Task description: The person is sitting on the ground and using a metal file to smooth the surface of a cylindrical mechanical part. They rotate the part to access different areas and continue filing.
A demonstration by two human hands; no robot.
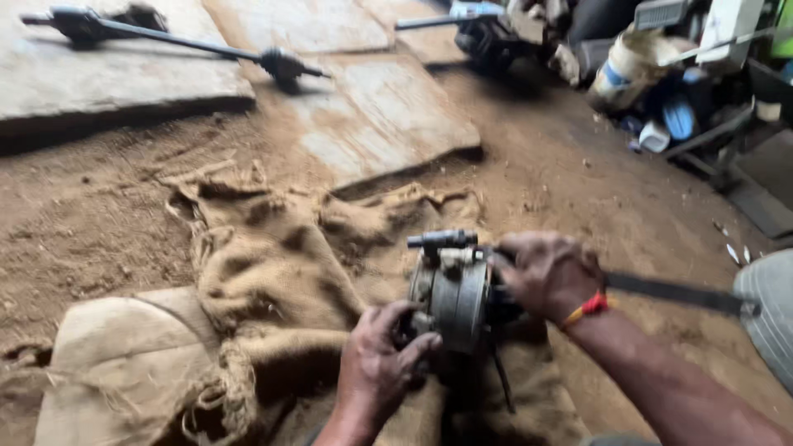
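Left hand [378, 363] and right hand [547, 272], grip around grey metal housing [453, 296] between them.

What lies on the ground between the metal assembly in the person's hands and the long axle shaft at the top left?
In the head view, crumpled burlap sacking, loose sandy dirt and flat stone slabs lie between the metal assembly and the axle shaft.

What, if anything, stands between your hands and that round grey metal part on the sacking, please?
Nothing visible: the left hand and right hand both already touch the round grey metal part, resting on brown burlap sacking.
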